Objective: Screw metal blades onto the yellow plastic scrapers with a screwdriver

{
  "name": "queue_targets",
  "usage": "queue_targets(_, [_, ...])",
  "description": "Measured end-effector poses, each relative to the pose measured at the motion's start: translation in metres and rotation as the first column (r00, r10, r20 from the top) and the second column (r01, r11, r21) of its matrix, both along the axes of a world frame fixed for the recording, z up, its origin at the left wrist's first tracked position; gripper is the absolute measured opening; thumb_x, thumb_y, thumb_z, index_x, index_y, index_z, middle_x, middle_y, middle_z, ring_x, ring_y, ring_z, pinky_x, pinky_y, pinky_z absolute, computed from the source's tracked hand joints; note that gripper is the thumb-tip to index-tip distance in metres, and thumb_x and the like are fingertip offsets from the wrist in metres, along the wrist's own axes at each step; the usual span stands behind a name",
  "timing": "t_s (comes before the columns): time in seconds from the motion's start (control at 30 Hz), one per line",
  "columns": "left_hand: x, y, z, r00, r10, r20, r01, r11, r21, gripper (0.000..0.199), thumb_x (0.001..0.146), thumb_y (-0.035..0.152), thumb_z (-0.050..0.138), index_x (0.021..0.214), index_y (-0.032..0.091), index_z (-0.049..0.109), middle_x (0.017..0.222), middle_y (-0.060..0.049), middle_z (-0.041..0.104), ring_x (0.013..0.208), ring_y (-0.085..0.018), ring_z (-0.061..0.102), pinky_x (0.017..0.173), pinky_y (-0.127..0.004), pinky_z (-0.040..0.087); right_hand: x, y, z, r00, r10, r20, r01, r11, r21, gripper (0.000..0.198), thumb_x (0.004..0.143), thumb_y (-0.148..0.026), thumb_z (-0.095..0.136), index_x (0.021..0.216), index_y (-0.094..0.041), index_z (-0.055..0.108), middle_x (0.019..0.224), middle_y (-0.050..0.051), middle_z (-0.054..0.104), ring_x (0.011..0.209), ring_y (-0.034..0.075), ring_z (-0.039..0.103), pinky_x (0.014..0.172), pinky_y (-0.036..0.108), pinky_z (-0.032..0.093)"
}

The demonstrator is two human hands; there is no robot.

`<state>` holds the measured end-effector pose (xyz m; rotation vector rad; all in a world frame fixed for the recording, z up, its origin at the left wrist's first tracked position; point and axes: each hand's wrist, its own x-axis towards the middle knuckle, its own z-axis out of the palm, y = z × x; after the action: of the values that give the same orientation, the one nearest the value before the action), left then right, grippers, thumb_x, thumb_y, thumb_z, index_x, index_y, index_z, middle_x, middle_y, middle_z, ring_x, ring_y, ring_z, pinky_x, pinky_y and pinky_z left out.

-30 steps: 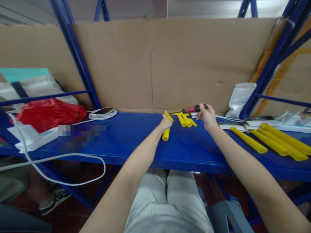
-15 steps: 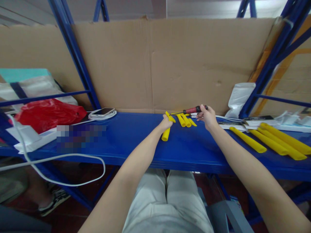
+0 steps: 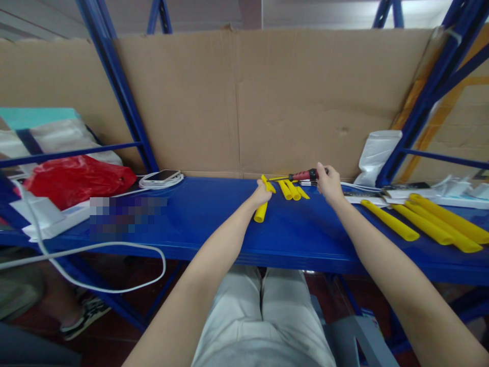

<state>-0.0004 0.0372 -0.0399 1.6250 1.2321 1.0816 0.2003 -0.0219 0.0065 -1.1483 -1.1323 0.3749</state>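
Observation:
My left hand (image 3: 262,193) is closed around a yellow tube (image 3: 261,212), whose lower end rests near the blue shelf. Another small yellow piece (image 3: 269,185) sticks out at the top of that hand. In my right hand (image 3: 329,184) is a screwdriver (image 3: 303,175) with a red and black handle, gripped at the handle's rear end. Its shaft points left and the tip meets the yellow piece at my left hand; the exact contact is too small to make out. Several short yellow pieces (image 3: 293,190) lie on the shelf just below the screwdriver.
Long yellow tubes (image 3: 428,224) lie at the right of the blue shelf (image 3: 214,214). A cardboard panel (image 3: 290,102) stands behind. To the left are a phone (image 3: 164,176) on a coiled white cable, a red plastic bag (image 3: 78,178) and a white cable loop (image 3: 114,244) hanging over the edge.
My right hand has shifted slightly right on the screwdriver, with its fingers drawn in closer to the handle's rear end. My left hand and the yellow tube have stayed put.

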Motion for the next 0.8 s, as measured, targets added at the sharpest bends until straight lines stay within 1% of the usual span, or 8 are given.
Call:
queue_targets(0.17, [-0.0003,-0.001,0.0009,1.0,0.016,0.005,-0.016,1.0,0.007,0.04,0.079,0.0,0.055,0.103,0.021,0.031,0.075,0.004,0.05,0.071,-0.013,0.055,0.077,-0.03,0.048,-0.007,-0.0049,0.0068,0.997,0.021,-0.069,-0.027,0.996,-0.086,0.018,0.085,-0.038,0.055,0.081,-0.024,0.045,0.044,-0.008,0.044,0.035,0.012,0.042,0.035,0.024,0.03])
queue_targets(0.23, [-0.0003,-0.0008,0.001,1.0,0.017,0.024,-0.017,1.0,0.004,0.043,0.077,-0.001,0.057,0.102,0.022,0.031,0.074,0.004,0.05,0.072,-0.014,0.056,0.079,-0.03,0.048,-0.0077,-0.0063,0.0073,0.998,0.031,-0.06,-0.036,0.995,-0.094,0.02,0.086,-0.04,0.054,0.08,-0.024,0.045,0.045,-0.007,0.046,0.035,0.013,0.042,0.034,0.024,0.029])
queue_targets(0.4, [-0.0003,-0.0014,0.0027,1.0,0.018,0.012,-0.018,1.0,0.018,0.047,0.072,-0.002,0.06,0.103,0.021,0.033,0.08,0.001,0.055,0.078,-0.015,0.058,0.081,-0.031,0.048,-0.0065,-0.0063,0.0061,0.998,-0.008,-0.06,0.001,0.994,-0.107,0.022,0.088,-0.039,0.051,0.075,-0.023,0.045,0.038,-0.01,0.034,0.03,0.011,0.033,0.032,0.024,0.026])
queue_targets(0.5, [-0.0007,-0.0041,0.0051,0.999,0.018,-0.032,-0.017,1.0,0.024,0.046,0.074,-0.002,0.059,0.105,0.02,0.033,0.081,0.0,0.056,0.079,-0.015,0.059,0.08,-0.03,0.049,-0.0084,-0.0072,0.0069,0.992,0.007,-0.123,-0.02,0.995,-0.1,0.017,0.086,-0.034,0.054,0.077,-0.024,0.044,0.044,-0.009,0.042,0.034,0.011,0.04,0.033,0.022,0.028])
queue_targets(0.57, [-0.0011,-0.0061,0.0065,0.999,0.021,-0.04,-0.02,1.0,0.022,0.046,0.074,-0.002,0.059,0.106,0.019,0.033,0.08,0.0,0.055,0.08,-0.015,0.059,0.08,-0.03,0.048,-0.0085,-0.008,0.0071,0.992,0.025,-0.125,-0.037,0.994,-0.101,0.021,0.085,-0.038,0.057,0.079,-0.023,0.043,0.047,-0.008,0.046,0.035,0.011,0.042,0.033,0.022,0.028])
queue_targets(0.67, [-0.0015,-0.0081,0.0075,0.997,0.052,-0.06,-0.051,0.999,0.007,0.044,0.076,0.0,0.058,0.106,0.02,0.033,0.078,0.001,0.054,0.077,-0.015,0.058,0.079,-0.031,0.049,-0.0064,-0.0085,0.0063,0.995,0.028,-0.1,-0.041,0.991,-0.131,0.028,0.085,-0.045,0.058,0.076,-0.023,0.044,0.043,-0.009,0.04,0.032,0.009,0.036,0.032,0.021,0.024])
queue_targets(0.73, [-0.0016,-0.0085,0.0077,0.994,0.065,-0.084,-0.065,0.998,0.006,0.042,0.078,0.001,0.057,0.105,0.021,0.032,0.078,0.002,0.054,0.076,-0.016,0.058,0.079,-0.032,0.049,-0.0057,-0.0083,0.0059,0.993,0.031,-0.11,-0.049,0.985,-0.164,0.026,0.086,-0.042,0.056,0.074,-0.022,0.045,0.041,-0.01,0.036,0.031,0.008,0.032,0.032,0.021,0.023])
queue_targets(0.8, [-0.0018,-0.0085,0.0077,0.994,0.059,-0.091,-0.058,0.998,0.014,0.041,0.078,0.001,0.056,0.105,0.021,0.032,0.077,0.002,0.053,0.076,-0.016,0.058,0.079,-0.032,0.049,-0.0062,-0.0074,0.0055,0.992,0.026,-0.127,-0.047,0.985,-0.166,0.019,0.086,-0.036,0.055,0.075,-0.023,0.046,0.042,-0.009,0.04,0.031,0.009,0.034,0.031,0.021,0.024])
